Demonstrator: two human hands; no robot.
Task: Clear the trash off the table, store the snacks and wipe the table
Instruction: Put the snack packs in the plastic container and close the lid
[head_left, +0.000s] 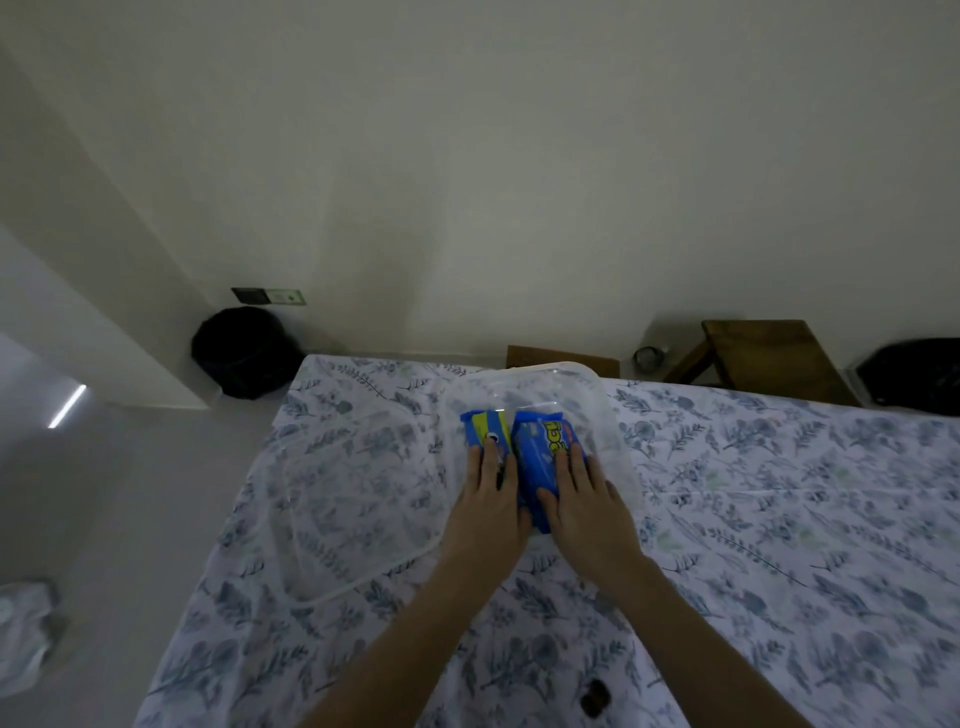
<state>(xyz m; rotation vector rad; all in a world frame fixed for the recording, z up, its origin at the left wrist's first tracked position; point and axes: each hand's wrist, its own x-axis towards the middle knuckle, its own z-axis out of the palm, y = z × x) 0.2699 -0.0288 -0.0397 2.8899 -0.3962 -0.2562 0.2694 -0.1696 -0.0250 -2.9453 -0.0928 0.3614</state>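
My left hand (488, 499) and right hand (582, 499) lie flat, fingers spread, pressing two blue snack packets (545, 457) inside the clear container (613, 415) at frame centre. Its lid (332, 519) rests just left; a dark bin (241, 351) stands upper left.

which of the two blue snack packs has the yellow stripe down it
The left snack pack, under the left hand; the right snack pack, under the right hand, shows yellow lettering instead.
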